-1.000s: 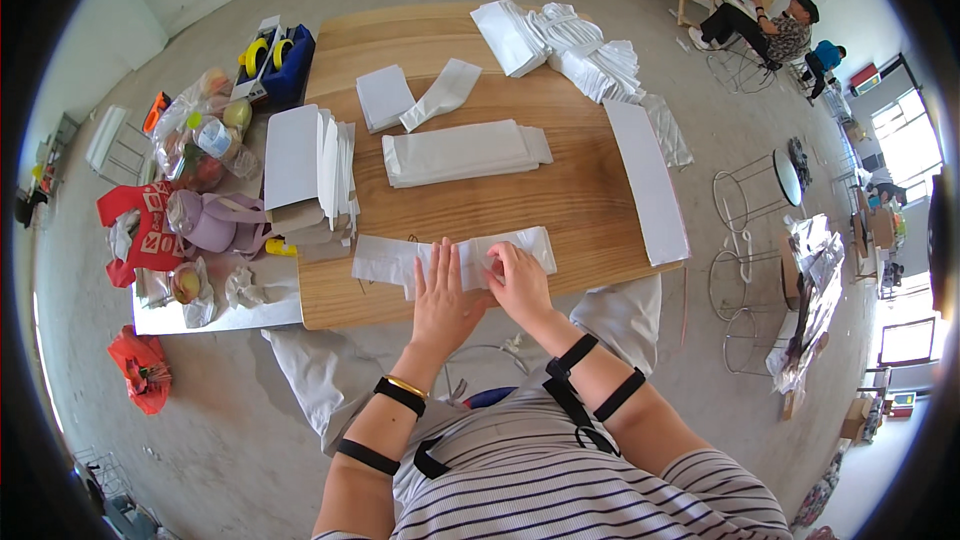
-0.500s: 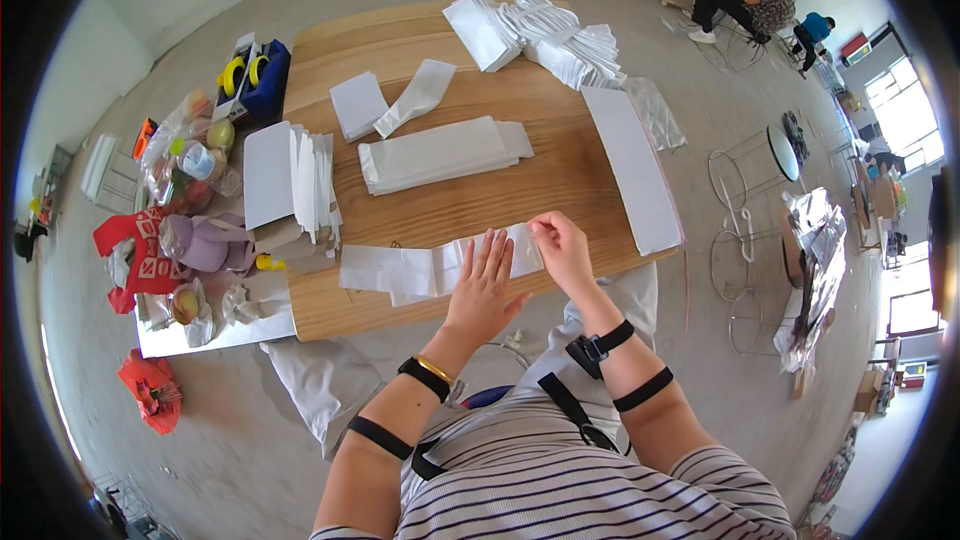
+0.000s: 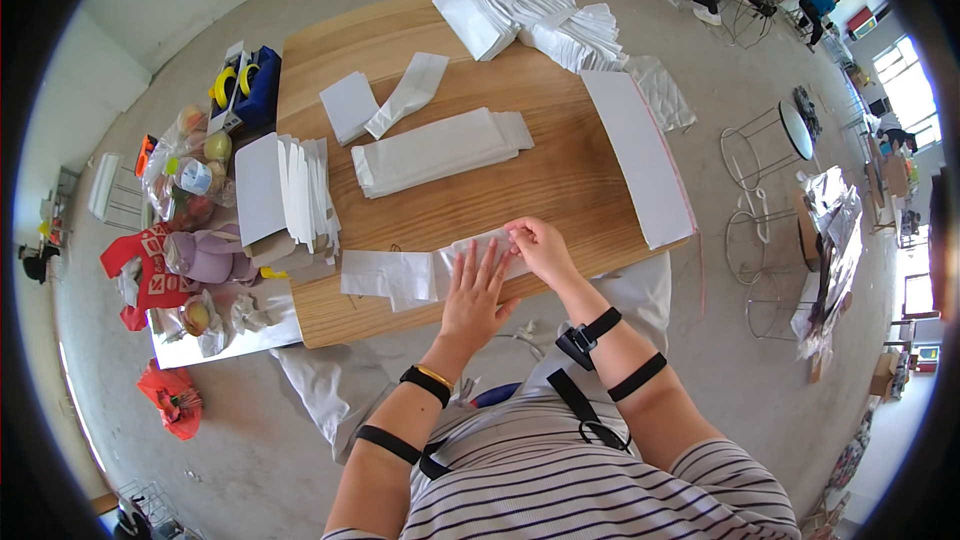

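Note:
A thin white strip, like a flat bag or wrapper (image 3: 390, 275), lies along the near edge of the wooden table (image 3: 590, 205). My left hand (image 3: 474, 290) rests flat on its middle with the fingers stretched out. At the strip's right end, the fingers of my right hand (image 3: 540, 250) are pinched together on its upper edge. Part of the strip is hidden under my left hand. Farther back lies a longer folded stack of white bags (image 3: 435, 152). Behind that are a white card (image 3: 348, 107) and a single creased white strip (image 3: 410, 95).
White bundles (image 3: 530, 20) sit at the far edge, and a long white board (image 3: 640, 155) lies along the right side. On the left are upright white cards (image 3: 290, 190), a blue tape holder (image 3: 258, 85), bagged fruit and a purple cap (image 3: 208, 255). Wire-framed stools (image 3: 765, 145) stand to the right.
My right hand has shifted a little to the left, still pinching the strip's end. My left hand stays flat on the strip. The whole view has tilted slightly.

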Motion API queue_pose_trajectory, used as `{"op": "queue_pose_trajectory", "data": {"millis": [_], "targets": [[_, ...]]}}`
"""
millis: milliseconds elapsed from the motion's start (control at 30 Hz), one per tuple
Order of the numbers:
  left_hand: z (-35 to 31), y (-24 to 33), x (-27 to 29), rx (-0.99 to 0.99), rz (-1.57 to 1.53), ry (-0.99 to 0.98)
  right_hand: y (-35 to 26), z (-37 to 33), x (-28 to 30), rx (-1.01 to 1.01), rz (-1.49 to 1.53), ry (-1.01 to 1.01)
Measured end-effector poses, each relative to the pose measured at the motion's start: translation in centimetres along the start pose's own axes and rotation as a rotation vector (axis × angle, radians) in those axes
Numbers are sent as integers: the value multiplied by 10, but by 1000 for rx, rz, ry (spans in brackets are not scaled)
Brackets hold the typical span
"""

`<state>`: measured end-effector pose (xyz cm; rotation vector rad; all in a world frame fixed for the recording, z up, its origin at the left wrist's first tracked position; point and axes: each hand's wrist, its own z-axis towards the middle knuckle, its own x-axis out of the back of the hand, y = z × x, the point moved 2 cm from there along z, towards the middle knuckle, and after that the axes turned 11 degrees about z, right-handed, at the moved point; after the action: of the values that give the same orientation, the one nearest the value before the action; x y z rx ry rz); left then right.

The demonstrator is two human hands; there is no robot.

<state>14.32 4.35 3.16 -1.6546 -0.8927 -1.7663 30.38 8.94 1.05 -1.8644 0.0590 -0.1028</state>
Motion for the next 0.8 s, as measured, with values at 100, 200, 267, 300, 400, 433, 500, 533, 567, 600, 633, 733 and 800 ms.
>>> {"op": "queue_pose_trajectory", "data": {"millis": [100,200,267,300,400,433,500,533,567,600,633,733,800], "targets": [[-3,-5,6,26,31,-24,1,0,-1,1,-39,30],[-7,-11,5,75,8,19,1,-3,-5,41,-86,63],[-14,-16,9,111,-24,58,0,-3,-9,65,-121,67],[-16,-17,13,125,-68,99,4,-1,-4,92,-149,70],[-34,-36,32,367,-149,140,6,-1,4,121,-85,81],[-47,-47,31,382,-133,140,1,-3,1,124,0,88],[-78,-76,23,647,-234,301,-14,-11,-6,145,-16,113],[-92,-88,19,662,-217,304,-26,-17,-13,220,-145,85],[-107,-101,15,736,-299,329,-36,-23,-21,299,-274,60],[-116,-112,12,801,-387,357,-43,-30,-31,306,-266,51],[-125,-121,9,814,-373,364,-48,-39,-50,364,-240,-77],[-137,-136,9,879,-382,353,-48,-59,-98,465,-345,-335],[-130,-136,16,869,-311,271,-41,-66,-128,507,-483,-462]]}}
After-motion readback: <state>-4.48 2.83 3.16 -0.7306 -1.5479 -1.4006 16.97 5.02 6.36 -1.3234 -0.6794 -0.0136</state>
